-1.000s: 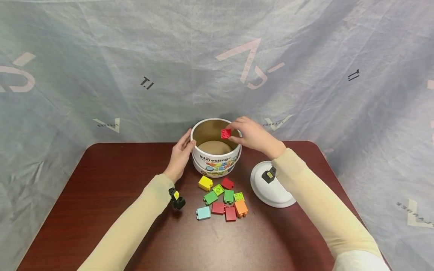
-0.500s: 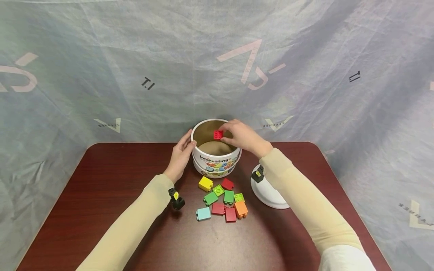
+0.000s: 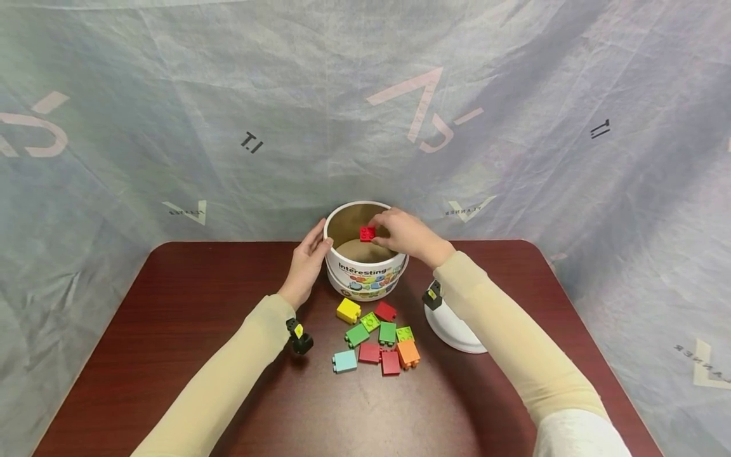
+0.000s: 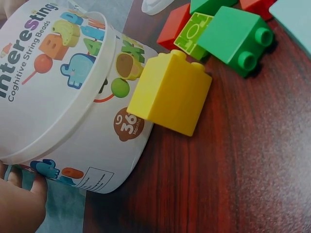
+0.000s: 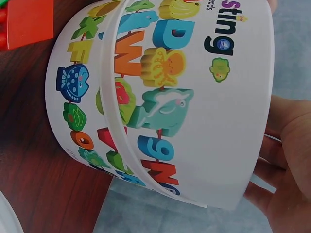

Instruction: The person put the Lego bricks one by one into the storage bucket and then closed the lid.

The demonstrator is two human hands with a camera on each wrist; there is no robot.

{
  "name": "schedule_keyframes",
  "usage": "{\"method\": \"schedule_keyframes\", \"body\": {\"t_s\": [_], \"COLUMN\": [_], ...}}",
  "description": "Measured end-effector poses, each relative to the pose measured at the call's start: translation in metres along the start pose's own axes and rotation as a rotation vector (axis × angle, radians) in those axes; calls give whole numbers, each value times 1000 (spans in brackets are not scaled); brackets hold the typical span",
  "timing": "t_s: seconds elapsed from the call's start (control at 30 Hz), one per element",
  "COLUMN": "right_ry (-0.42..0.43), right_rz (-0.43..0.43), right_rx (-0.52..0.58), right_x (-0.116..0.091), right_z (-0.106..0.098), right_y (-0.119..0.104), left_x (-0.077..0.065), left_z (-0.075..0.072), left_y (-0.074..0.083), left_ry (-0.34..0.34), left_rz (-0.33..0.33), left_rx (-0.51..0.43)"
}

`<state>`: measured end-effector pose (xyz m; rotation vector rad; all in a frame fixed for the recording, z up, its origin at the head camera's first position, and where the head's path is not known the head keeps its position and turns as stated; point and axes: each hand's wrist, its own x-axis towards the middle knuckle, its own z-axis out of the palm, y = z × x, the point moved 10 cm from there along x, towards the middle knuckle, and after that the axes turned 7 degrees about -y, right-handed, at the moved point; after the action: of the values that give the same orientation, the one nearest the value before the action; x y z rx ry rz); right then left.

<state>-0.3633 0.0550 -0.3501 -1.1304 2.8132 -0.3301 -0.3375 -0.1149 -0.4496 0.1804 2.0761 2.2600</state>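
Note:
A white bucket (image 3: pixel 342 257), printed with letters and pictures, stands upright at the back of the table. My left hand (image 3: pixel 304 266) rests against its left side, thumb at the rim and fingers along the outer wall. Between thumb and fingers my right hand (image 3: pixel 408 235) pinches a red toy brick (image 3: pixel 367 234), studs facing up, over the bucket's opening and lower than its back rim. The part of the bucket's inside floor that shows is bare. The right wrist view has the right hand (image 5: pixel 291 160) beyond the rim, with the held brick hidden by the bucket wall.
In front of the bucket lie several loose toy bricks, among them a yellow one (image 3: pixel 348 310), a light blue one (image 3: pixel 345 361) and an orange one (image 3: pixel 408 353). A white lid (image 3: pixel 454 330) lies to the right, partly under the right forearm. Grey cloth (image 3: pixel 320 127) hangs behind the table.
My right hand has moved left and then down with the red brick, from near the bucket's right rim into its mouth. The left hand keeps its place on the bucket.

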Motion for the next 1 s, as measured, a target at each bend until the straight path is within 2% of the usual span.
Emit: {"method": "schedule_keyframes", "body": {"t_s": [0.27, 0.73, 1.0], "right_ry": [-10, -37, -1], "right_rz": [3, 2, -45], "right_rx": [0, -7, -18], "right_x": [2, 3, -1], "right_z": [6, 8, 4], "right_y": [2, 3, -1], "left_x": [-2, -1, -1], "left_z": [1, 1, 3], "left_y": [-1, 1, -1], "left_ry": [-4, -7, -16], "left_rz": [-11, 0, -12], "left_rx": [25, 10, 18]}}
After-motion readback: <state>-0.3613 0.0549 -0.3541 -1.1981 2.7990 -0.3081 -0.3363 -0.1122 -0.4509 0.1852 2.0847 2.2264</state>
